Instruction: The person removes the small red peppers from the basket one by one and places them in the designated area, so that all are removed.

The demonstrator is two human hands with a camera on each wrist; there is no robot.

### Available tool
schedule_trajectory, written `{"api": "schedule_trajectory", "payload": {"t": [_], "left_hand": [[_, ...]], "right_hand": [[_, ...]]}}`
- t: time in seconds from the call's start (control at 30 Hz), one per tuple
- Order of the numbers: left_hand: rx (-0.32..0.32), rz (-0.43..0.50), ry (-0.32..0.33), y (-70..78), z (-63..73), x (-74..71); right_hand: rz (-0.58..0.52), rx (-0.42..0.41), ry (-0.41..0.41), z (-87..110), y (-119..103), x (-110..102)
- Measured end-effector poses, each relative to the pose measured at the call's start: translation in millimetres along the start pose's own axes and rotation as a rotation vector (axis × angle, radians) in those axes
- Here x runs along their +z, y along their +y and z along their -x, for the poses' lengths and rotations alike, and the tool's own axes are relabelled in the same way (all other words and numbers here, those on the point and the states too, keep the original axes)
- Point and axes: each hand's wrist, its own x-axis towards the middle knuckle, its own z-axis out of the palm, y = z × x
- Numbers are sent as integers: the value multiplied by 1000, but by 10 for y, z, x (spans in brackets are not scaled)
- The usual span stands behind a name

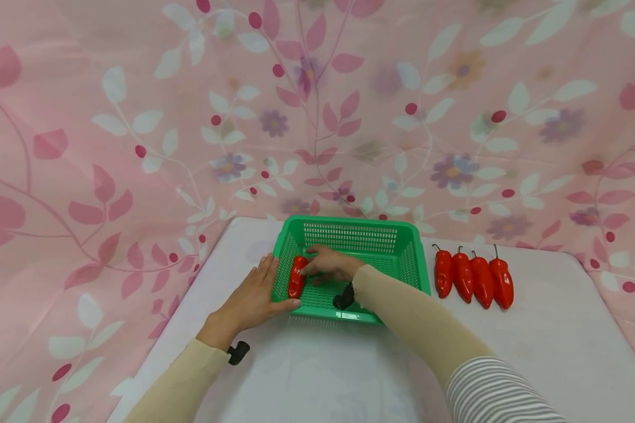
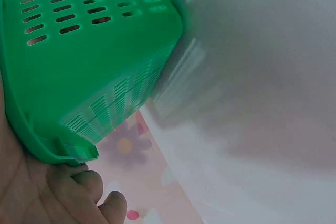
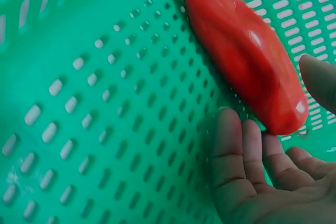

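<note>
A glossy red pepper [image 1: 297, 277] lies along the left side inside a green plastic basket [image 1: 349, 317]. My right hand [image 1: 330, 263] is inside the basket, close to the pepper. In the right wrist view the fingers [image 3: 231, 150] extend loosely by the pepper's [image 3: 247, 51] lower end, with the thumb apart from them on its other side. Against the basket's left rim rests my left hand [image 1: 254, 299], its fingers straight along the outside and the thumb at the front corner. The left wrist view has the basket's wall [image 2: 79, 72] beside that palm.
Several more red peppers [image 1: 481, 279] stand in a row, stems to the back, on the white table [image 1: 338, 370] right of the basket. A pink floral cloth [image 1: 317, 117] hangs behind the table. Each wrist wears a small black camera.
</note>
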Motion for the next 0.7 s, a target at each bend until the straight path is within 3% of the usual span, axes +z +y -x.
{"api": "schedule_trajectory", "payload": {"t": [0.33,0.47,0.7], "left_hand": [[12,5,14,9,-3,5],[6,1,10,9,-12,10],[-3,14,3,16,-2,2]], "right_hand": [[-32,-2,-78,10,-28,153],[8,7,-105,10,-46,177],[58,-49,-52,46,-76,129]]}}
